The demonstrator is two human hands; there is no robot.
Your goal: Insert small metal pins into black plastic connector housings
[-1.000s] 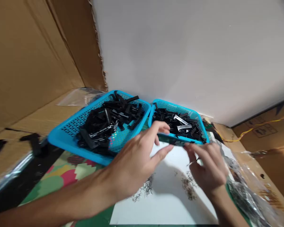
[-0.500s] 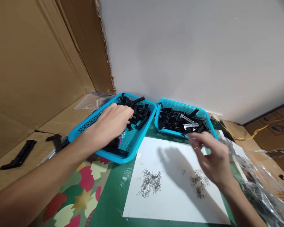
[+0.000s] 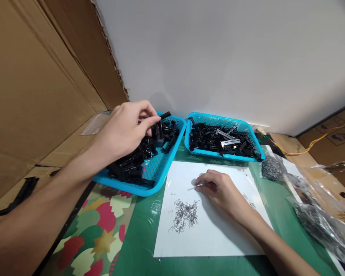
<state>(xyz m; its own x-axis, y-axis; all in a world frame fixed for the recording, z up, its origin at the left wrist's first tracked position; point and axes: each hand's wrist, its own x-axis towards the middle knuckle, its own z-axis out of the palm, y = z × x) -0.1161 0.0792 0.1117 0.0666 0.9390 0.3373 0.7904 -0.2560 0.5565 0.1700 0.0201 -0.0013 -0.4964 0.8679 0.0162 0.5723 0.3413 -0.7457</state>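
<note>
My left hand [image 3: 129, 124] is over the left blue basket [image 3: 158, 188], thumb and fingers closed on a black plastic part [image 3: 159, 132] held upright. Loose black plastic parts [image 3: 132, 165] lie beneath it in that basket. Above the white sheet [image 3: 175, 245] is my right hand [image 3: 218, 188], its fingers pinching thin metal tweezers [image 3: 194, 187] that point left. Small bent wire springs [image 3: 185, 214] lie heaped on the sheet, below and left of the tweezers' tip. A second heap of springs [image 3: 248, 199] is partly hidden behind my right forearm.
Another blue basket [image 3: 227, 155] of black parts stands against the grey wall. Clear plastic bags [image 3: 316, 214], one with small dark pieces [image 3: 271, 166], lie at the right near yellow wires [image 3: 310, 147]. Cardboard [image 3: 46, 76] rises at the left.
My left hand has risen from inside the left basket and now has a black plastic part. My right hand has moved left and down from near the right basket to over the sheet.
</note>
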